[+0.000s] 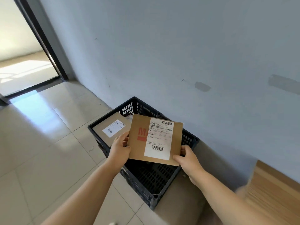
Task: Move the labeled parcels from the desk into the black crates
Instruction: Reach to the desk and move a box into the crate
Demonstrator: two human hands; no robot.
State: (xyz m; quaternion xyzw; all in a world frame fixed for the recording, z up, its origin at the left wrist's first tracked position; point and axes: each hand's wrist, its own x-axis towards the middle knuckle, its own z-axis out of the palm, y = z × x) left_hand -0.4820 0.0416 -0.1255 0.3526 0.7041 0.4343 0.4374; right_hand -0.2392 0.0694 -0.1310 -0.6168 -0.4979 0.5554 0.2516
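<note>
A flat brown cardboard parcel (139, 143) with a white barcode label and red print hangs over a black slatted crate (152, 179) that stands on the floor by the wall. My left hand (119, 147) grips the parcel's left edge. My right hand (186, 157) pinches its lower right corner. Inside the crate, at its far left side, lies a second brown parcel (105, 127) with a small white label, partly hidden behind the held one.
A pale blue wall (178, 54) runs right behind the crate. The wooden desk (272, 195) edge shows at the lower right. Glossy beige floor tiles (40, 151) spread to the left, and a dark-framed doorway (29, 62) opens at the upper left.
</note>
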